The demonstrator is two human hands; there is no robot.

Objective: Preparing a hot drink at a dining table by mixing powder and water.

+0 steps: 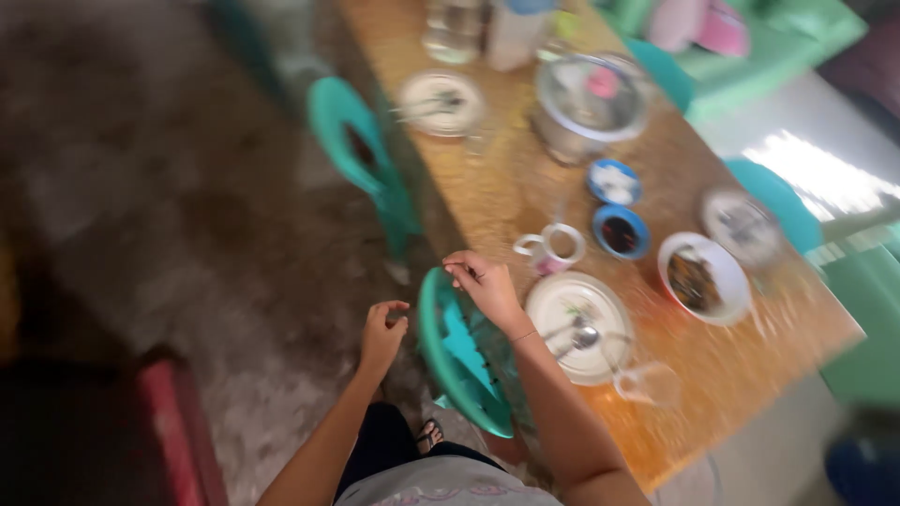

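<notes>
1. I am holding my right hand (483, 281) above the back of the nearest teal plastic chair (459, 351), fingers curled loosely with the tips pinched together; I cannot tell whether anything is between them.
2. I am keeping my left hand (382, 330) just left of that chair, over the floor (187, 215), loosely curled and holding nothing I can see.
3. The chair is standing pushed against the near edge of the wooden tabletop (506, 187).
4. Just beyond my right hand a white plate (572, 314) with a spoon is lying on the tabletop, a white mug (555, 248) behind it and a clear glass (650, 384) lying beside it.
5. The picture is blurring.
</notes>
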